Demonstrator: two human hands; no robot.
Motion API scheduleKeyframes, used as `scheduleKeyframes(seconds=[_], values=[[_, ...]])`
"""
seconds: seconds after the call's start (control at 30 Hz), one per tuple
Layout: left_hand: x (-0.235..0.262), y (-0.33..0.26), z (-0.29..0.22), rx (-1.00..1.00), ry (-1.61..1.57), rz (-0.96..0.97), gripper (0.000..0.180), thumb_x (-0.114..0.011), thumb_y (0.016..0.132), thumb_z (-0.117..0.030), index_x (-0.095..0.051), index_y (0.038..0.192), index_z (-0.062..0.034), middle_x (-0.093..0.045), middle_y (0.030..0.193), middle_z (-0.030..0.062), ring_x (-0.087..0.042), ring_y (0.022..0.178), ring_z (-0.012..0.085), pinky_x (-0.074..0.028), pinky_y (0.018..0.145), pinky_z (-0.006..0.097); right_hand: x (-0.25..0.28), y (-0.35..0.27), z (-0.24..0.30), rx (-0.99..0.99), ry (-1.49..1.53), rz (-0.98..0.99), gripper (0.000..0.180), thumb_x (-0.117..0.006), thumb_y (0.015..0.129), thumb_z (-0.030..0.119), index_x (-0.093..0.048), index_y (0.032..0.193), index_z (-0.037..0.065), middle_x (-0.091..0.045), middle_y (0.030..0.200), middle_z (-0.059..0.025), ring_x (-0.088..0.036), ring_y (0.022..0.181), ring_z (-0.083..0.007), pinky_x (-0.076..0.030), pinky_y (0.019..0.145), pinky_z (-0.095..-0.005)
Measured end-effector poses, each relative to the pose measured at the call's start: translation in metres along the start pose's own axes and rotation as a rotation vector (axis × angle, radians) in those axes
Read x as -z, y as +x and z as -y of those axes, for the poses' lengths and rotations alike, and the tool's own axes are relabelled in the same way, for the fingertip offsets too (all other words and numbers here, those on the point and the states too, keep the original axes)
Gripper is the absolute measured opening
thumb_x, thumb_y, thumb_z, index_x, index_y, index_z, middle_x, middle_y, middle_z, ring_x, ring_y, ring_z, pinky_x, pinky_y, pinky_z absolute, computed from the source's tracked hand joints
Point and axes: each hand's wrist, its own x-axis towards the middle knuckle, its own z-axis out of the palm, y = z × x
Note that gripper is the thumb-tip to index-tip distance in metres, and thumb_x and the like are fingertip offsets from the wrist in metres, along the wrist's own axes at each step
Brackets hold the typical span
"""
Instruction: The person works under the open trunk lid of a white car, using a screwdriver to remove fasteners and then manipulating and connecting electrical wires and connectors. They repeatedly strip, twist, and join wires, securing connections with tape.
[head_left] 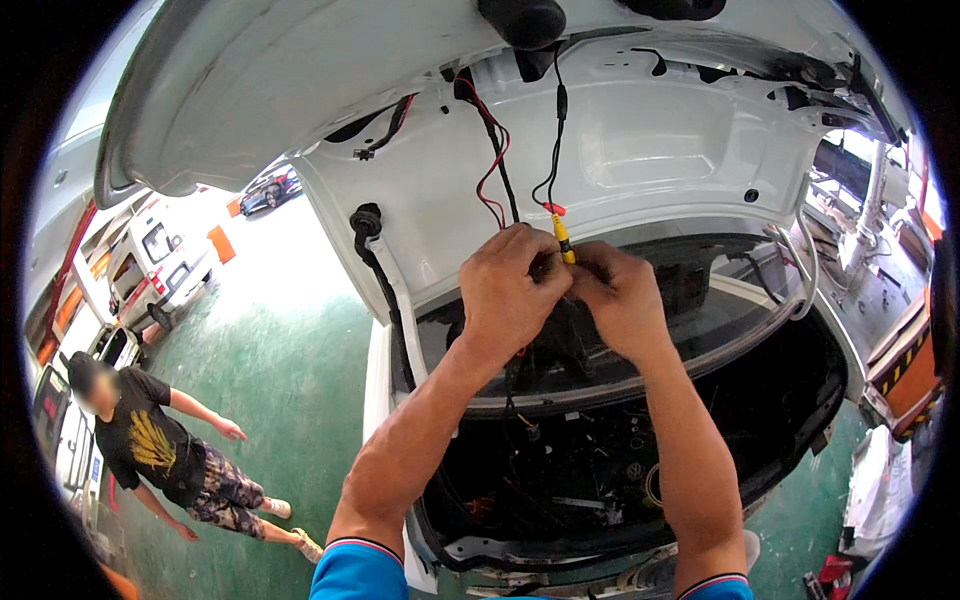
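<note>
Both of my hands are raised close together in front of the raised white tailgate (pixel 455 140). My left hand (pixel 510 285) is closed in a pinch, and what lies between its fingertips is hidden. A thin red wire (pixel 495 150) and a black cable (pixel 505 165) hang from the panel and pass down behind it. My right hand (pixel 622 300) is also closed, its thumb and fingertips at the lower end of a yellow cable connector (pixel 561 235). That connector hangs on a black cable (pixel 560 130) with a small red piece (pixel 554 209) at its top.
Below my hands are the rear window glass (pixel 690 275) and the dark trunk opening (pixel 600 460). A loose black grommet (pixel 366 220) on a cable hangs at the left. A person (pixel 165 440) walks on the green floor (pixel 270 350). A white vehicle (pixel 155 265) stands farther off.
</note>
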Motion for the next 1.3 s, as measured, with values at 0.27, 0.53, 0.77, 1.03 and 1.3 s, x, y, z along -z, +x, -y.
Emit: scheduleKeyframes(seconds=[0.27, 0.53, 0.77, 1.03, 1.3], values=[[0.006, 0.001, 0.009, 0.444, -0.433, 0.124, 0.011, -0.069, 0.085, -0.007, -0.070, 0.092, 0.0012, -0.067, 0.078, 0.0035, -0.060, 0.071, 0.0080, -0.049, 0.066, 0.025, 0.019, 0.003, -0.003, -0.272, 0.624, 0.244, 0.025, -0.064, 0.095, 0.015, -0.068, 0.109, -0.005, -0.068, 0.089, -0.0068, -0.065, 0.080, -0.0147, -0.054, 0.075, -0.0279], [0.002, 0.008, 0.005, 0.386, -0.368, 0.167, 0.014, -0.066, 0.087, -0.010, -0.068, 0.093, 0.0032, -0.067, 0.075, 0.0053, -0.062, 0.069, 0.0103, -0.050, 0.065, 0.027, 0.019, -0.001, -0.002, -0.327, 0.706, 0.241, 0.025, -0.065, 0.096, 0.017, -0.068, 0.111, -0.004, -0.068, 0.091, -0.0066, -0.064, 0.083, -0.0141, -0.054, 0.078, -0.0287], [-0.007, 0.020, 0.019, 0.651, -0.694, 0.341, 0.028, -0.063, 0.089, -0.011, -0.069, 0.112, 0.0033, -0.070, 0.095, 0.0095, -0.066, 0.082, 0.0165, -0.053, 0.072, 0.030, 0.021, -0.004, 0.005, -0.224, 0.514, 0.204, 0.026, -0.072, 0.091, 0.017, -0.069, 0.106, -0.004, -0.069, 0.091, -0.0067, -0.063, 0.080, -0.0124, -0.053, 0.073, -0.0283], [0.004, 0.025, 0.002, 0.552, -0.838, 0.310, 0.031, -0.061, 0.094, -0.015, -0.068, 0.116, 0.0047, -0.072, 0.105, 0.0125, -0.067, 0.095, 0.0178, -0.052, 0.086, 0.031, 0.013, -0.008, 0.004, -0.142, 0.149, 0.035, 0.028, -0.077, 0.085, 0.016, -0.070, 0.101, -0.006, -0.071, 0.085, -0.0072, -0.065, 0.077, -0.0128, -0.052, 0.071, -0.0271], [0.011, 0.028, 0.007, 0.417, -0.649, 0.286, 0.028, -0.065, 0.094, -0.021, -0.071, 0.108, 0.0034, -0.073, 0.093, 0.0098, -0.067, 0.091, 0.0175, -0.052, 0.085, 0.031, 0.009, -0.009, 0.019, -0.363, 0.553, 0.016, 0.038, -0.073, 0.091, 0.027, -0.068, 0.114, -0.003, -0.070, 0.098, -0.0069, -0.064, 0.085, -0.0142, -0.051, 0.075, -0.0278]])
